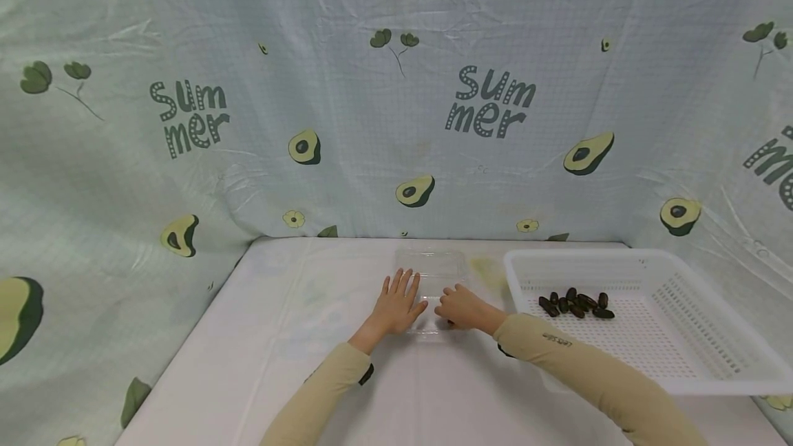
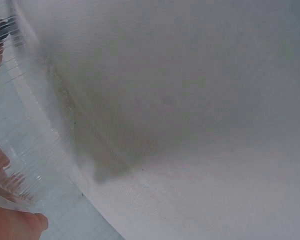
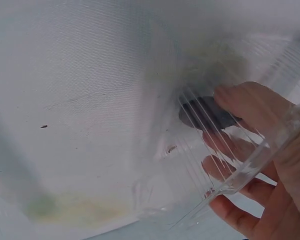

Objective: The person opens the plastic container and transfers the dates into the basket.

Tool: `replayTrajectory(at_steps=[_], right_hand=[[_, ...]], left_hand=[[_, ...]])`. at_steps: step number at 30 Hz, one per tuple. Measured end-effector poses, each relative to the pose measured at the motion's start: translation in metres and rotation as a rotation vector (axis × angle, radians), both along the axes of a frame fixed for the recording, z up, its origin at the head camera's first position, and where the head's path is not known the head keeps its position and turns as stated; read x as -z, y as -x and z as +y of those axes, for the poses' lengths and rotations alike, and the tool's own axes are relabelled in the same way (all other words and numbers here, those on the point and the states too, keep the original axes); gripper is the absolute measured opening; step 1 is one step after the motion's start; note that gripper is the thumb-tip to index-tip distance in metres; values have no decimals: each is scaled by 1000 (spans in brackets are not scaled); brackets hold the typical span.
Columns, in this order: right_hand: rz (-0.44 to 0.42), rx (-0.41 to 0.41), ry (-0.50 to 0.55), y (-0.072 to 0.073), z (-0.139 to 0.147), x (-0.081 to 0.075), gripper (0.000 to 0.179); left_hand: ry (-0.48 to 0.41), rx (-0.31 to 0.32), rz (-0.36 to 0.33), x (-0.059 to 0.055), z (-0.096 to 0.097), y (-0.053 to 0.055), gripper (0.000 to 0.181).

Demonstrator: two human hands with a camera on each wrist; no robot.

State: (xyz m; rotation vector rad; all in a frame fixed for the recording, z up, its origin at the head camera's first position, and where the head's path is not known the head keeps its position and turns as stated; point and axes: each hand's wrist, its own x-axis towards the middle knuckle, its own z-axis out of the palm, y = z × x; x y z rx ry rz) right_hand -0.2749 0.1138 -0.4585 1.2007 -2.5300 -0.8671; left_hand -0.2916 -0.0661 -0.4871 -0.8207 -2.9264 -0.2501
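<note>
A clear plastic container with its lid raised lies at the middle of the white table. My left hand rests at its left side, fingers straight and spread. At the container's right side, my right hand pinches a dark brown date between thumb and fingers. Through the ribbed clear wall, the right wrist view shows this date low over the container. Part of the left hand appears at the left edge of the left wrist view, behind clear plastic.
To the right stands a white perforated plastic basket with several dark dates grouped in its left part. A patterned curtain hangs behind the table and along its sides.
</note>
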Motion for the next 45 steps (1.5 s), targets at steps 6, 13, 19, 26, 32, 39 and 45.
replayTrajectory(at_steps=[6,13,19,26,32,39,45], right_hand=[[-22,19,10,0,0,-5,12],[-21,45,88,-8,-3,-21,20],[-83,119,156,-12,-2,-33,22],[-70,85,239,-11,7,-44,13],[-112,57,307,-13,13,-59,13],[-34,-14,311,-17,27,-70,16],[22,-54,315,-24,42,-82,18]], left_hand=[[67,-14,22,-8,1,-7,61],[65,-16,20,-7,1,-7,62],[53,-18,13,-6,1,-7,61],[58,-17,23,-6,1,-7,62],[55,-20,12,-6,1,-7,62],[44,-21,-10,-8,2,-7,61],[37,-19,-15,-9,2,-7,61]])
